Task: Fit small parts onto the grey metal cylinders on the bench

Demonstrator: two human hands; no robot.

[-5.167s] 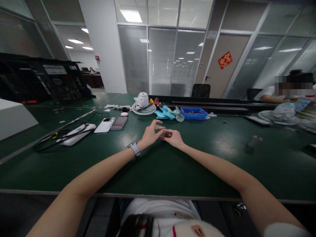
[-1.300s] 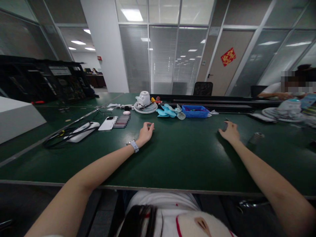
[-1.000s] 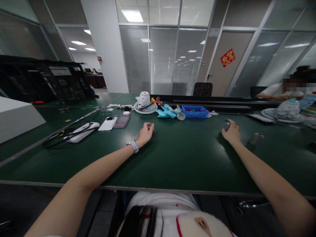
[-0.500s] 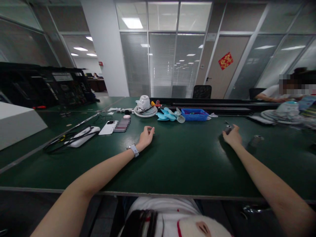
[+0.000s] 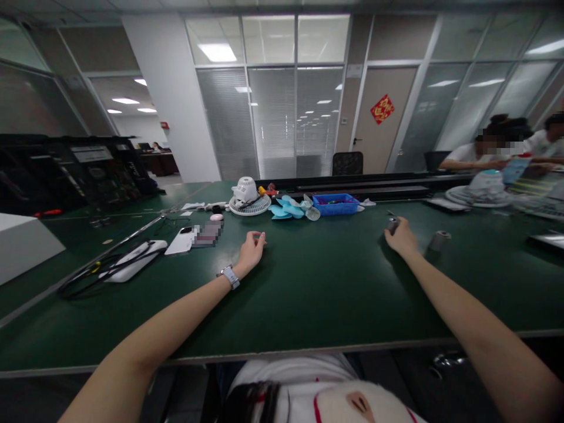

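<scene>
My left hand [image 5: 251, 251] rests on the green table, its fingers loosely curled with a gap to the thumb; nothing shows in it. Farther right, my right hand [image 5: 403, 236] has its fingers closed around a small grey metal motor [image 5: 392, 224] with a thin shaft pointing up. A second grey metal cylinder [image 5: 441, 239] stands upright to the right of that hand, apart from it. Beyond my left hand lie light-blue fan blades [image 5: 286, 208] and a white fan body [image 5: 245, 194] on its round grille.
A blue tray [image 5: 335, 205] with small parts sits at the back. On the left are a white phone [image 5: 180, 241], a white power strip [image 5: 132, 262] with black cable, and a white box [image 5: 26, 247]. Other people sit at the far right near more fan parts.
The view has turned slightly right, so things appear shifted left. My right hand still grips the motor, and my left hand keeps its loose curl on the table.
</scene>
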